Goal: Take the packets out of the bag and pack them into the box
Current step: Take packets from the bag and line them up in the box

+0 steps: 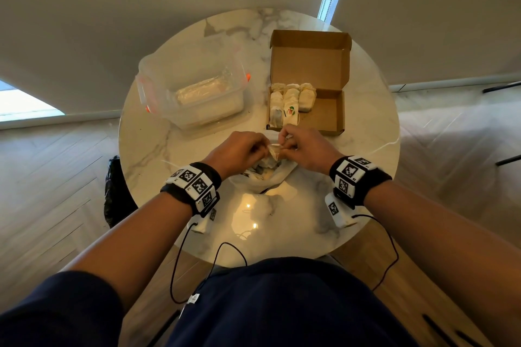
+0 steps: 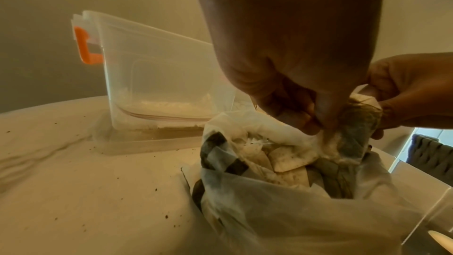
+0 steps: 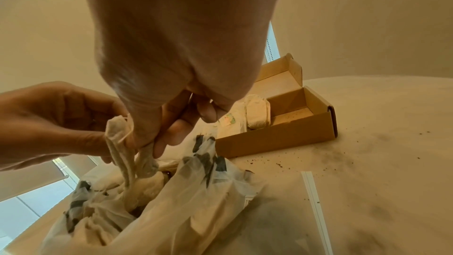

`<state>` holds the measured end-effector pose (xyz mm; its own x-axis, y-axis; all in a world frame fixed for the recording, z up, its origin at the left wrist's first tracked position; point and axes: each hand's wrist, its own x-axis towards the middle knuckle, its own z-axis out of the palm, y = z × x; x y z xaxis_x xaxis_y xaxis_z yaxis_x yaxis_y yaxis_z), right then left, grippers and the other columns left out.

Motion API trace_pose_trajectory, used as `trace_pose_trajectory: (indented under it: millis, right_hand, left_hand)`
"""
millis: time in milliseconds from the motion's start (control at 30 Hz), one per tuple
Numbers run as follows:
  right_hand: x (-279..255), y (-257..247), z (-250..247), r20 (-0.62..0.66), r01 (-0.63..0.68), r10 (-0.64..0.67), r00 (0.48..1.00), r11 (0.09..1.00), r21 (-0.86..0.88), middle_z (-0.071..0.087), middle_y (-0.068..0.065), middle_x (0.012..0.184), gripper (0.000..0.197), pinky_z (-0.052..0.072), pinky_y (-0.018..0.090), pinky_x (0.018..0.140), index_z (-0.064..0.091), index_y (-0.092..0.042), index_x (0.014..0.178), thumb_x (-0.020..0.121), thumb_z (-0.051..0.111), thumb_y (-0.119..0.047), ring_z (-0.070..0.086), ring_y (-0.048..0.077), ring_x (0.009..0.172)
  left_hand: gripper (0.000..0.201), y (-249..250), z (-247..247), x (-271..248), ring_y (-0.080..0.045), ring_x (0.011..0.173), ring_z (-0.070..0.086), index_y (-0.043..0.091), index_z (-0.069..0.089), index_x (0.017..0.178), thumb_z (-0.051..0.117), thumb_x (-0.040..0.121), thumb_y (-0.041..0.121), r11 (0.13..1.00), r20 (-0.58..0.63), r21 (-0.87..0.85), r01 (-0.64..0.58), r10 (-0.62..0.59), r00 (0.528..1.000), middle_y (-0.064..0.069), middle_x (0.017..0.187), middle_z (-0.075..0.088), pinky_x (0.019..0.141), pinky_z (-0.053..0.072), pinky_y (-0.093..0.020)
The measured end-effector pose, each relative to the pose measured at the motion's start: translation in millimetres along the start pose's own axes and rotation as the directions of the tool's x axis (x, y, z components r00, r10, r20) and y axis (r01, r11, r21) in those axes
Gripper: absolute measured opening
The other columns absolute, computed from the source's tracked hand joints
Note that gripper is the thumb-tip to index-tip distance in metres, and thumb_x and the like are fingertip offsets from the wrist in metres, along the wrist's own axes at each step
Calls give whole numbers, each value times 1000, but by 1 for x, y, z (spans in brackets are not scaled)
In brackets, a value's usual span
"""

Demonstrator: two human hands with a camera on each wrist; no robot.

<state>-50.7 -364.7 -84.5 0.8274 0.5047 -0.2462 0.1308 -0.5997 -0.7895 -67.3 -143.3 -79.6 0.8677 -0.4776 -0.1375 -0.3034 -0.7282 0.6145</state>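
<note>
A white plastic bag [image 1: 262, 177] [image 2: 294, 210] [image 3: 196, 201] with dark print lies open on the marble table's near middle, with several packets inside. Just above its mouth both hands meet. My left hand [image 1: 242, 149] [image 2: 318, 123] [image 3: 61, 119] and right hand [image 1: 304, 149] [image 2: 412, 94] [image 3: 152, 143] each pinch a pale crumpled packet [image 1: 274, 151] [image 2: 357, 123] [image 3: 120, 143] between them. A second packet hangs from the right fingers. The open cardboard box [image 1: 332, 110] [image 3: 282, 139] stands just beyond, with several packets [image 1: 290, 101] [image 3: 256, 111] lined up in its left part.
A clear plastic container [image 1: 197, 87] [image 2: 159, 84] with orange clips stands at the back left. Dark crumbs dot the table [image 3: 343, 158] near the box. A black bin bag [image 1: 115, 191] sits on the floor left of the table. The box's right half is bare.
</note>
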Motion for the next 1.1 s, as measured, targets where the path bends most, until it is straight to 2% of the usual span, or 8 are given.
trace_pose_trajectory:
  millis: [200, 400, 467, 600, 667, 800, 900, 1100]
  right_hand:
    - [-1, -1, -5, 22, 28, -29, 999, 999, 24, 73, -5, 91, 28, 50, 13, 70, 61, -16, 107, 83, 73, -7, 67, 5, 78]
    - [2, 7, -8, -62, 74, -73, 995, 997, 15, 64, -2, 84, 20, 48, 28, 66, 64, -22, 102, 88, 74, -30, 58, 16, 73]
    - [6, 12, -13, -112, 97, -96, 989, 995, 4, 64, 0, 85, 17, 49, 33, 66, 64, -16, 102, 93, 68, -30, 59, 17, 74]
    - [14, 15, -34, -186, 88, -97, 978, 994, -60, 63, 2, 83, 18, 46, 33, 65, 64, -14, 97, 95, 65, -32, 57, 18, 72]
    - [19, 17, -47, -223, 77, -101, 969, 991, -114, 64, 1, 83, 20, 46, 29, 64, 64, -14, 97, 94, 66, -34, 57, 16, 72]
    - [30, 26, -78, -287, 11, -41, 957, 994, -107, 61, -6, 81, 19, 38, 8, 63, 66, -16, 99, 93, 68, -35, 51, 2, 70]
    - [39, 36, -96, -298, -72, 29, 954, 988, -134, 59, -9, 80, 18, 36, 9, 61, 65, -19, 100, 94, 67, -37, 51, 2, 69]
    - [59, 67, -95, -206, -150, 104, 973, 963, -224, 65, 3, 94, 27, 39, 20, 67, 64, -13, 107, 92, 68, -36, 57, 18, 83]
  left_hand:
    - [21, 4, 0, 4, -8, 79, 54, 14, 70, 112, 61, 97, 25, 999, -70, 47, 4, -1, 998, -1, 96, 69, 69, 36, -15]
    - [17, 9, -2, 20, -10, 77, 55, 15, 70, 105, 61, 97, 27, 1000, -129, 3, 6, -6, 992, 2, 89, 66, 70, 42, -21]
    - [16, 12, -4, 28, -7, 76, 55, 16, 70, 104, 61, 97, 27, 1000, -145, -7, 1, -2, 989, 5, 89, 65, 69, 39, -17]
    - [15, 17, -7, 46, 5, 72, 49, 17, 68, 104, 58, 98, 27, 999, -179, -36, 24, -31, 983, 9, 88, 60, 64, 35, -10]
    - [14, 15, -5, 55, 5, 74, 49, 19, 67, 104, 58, 98, 28, 998, -174, -33, 54, -59, 983, 10, 90, 60, 64, 34, -9]
    - [13, 9, 5, 75, -4, 82, 54, 21, 67, 104, 58, 96, 26, 993, -109, -37, 110, -114, 987, 11, 93, 59, 68, 34, -5]
    - [14, 4, 15, 86, -11, 87, 58, 19, 67, 105, 60, 94, 23, 989, -37, -40, 141, -143, 989, 2, 99, 62, 74, 42, -17]
    - [20, -6, 29, 97, -20, 95, 59, 19, 71, 110, 59, 94, 20, 983, 49, 23, 183, -184, 982, -6, 108, 61, 86, 48, -29]
